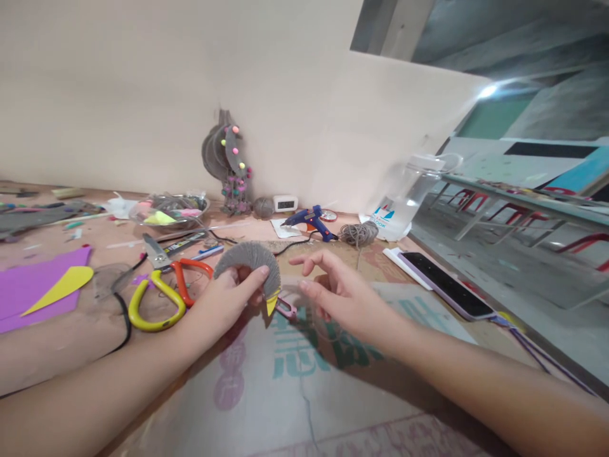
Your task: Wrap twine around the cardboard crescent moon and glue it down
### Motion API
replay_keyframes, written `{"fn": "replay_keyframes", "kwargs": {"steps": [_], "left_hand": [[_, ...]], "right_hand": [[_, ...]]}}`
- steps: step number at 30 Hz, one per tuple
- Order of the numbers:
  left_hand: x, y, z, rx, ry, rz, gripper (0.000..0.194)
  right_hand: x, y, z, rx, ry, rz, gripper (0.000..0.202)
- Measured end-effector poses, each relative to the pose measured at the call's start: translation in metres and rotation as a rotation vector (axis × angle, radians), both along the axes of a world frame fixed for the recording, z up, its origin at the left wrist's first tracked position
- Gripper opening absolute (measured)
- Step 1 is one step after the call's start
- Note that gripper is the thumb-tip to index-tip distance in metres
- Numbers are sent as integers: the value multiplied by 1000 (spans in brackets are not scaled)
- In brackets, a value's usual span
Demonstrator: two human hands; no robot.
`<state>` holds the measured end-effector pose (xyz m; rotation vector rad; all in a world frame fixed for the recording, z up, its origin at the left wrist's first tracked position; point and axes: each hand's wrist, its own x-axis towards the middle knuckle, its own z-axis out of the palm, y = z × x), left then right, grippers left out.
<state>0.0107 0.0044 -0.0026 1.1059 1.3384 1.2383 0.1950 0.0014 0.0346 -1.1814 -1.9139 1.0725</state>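
My left hand [238, 292] is closed on a crescent wrapped in grey yarn [252, 257], thumb in front. A yellow tip [271, 302] shows at the crescent's lower right end, where the grey winding stops. To the right of it, my right hand [333, 285] hovers apart from the crescent. Its index finger and thumb are spread, and the other fingers curl beneath, partly hidden. Between the hands lies a small pink loop-shaped thing [286, 309]. A ball of grey yarn [359, 233] sits behind my right hand, with a strand running down towards that hand.
Yellow-and-orange-handled scissors [157, 301] lie left, near purple sheets [42, 285] and a yellow cut piece [61, 289]. Behind are a bowl of scraps [137, 212], a blue glue gun [309, 219] and a decorated grey crescent [219, 155]. A phone [447, 285] and water jug [399, 197] stand right.
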Motion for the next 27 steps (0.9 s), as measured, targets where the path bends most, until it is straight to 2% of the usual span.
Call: {"fn": "replay_keyframes", "kwargs": {"steps": [5,10,12,16,22,27], "left_hand": [[0,-1,1,6,-9,-13,31],[-1,0,2,37,2,-33,30],[-2,-1,3,40,2,-43,30],[-3,0,3,7,-5,-62,30],[-7,3,-4,-21,73,-174,36],[-3,-3,3,-73,138,-171,41]], "right_hand": [[3,9,5,28,185,-54,15],[-7,7,-6,-275,284,103,23],[-11,3,-14,-340,279,142,23],[-11,3,-22,-225,223,137,19],[-8,8,-17,-35,-33,4,6],[-10,7,-18,-7,-48,-32,8]]}}
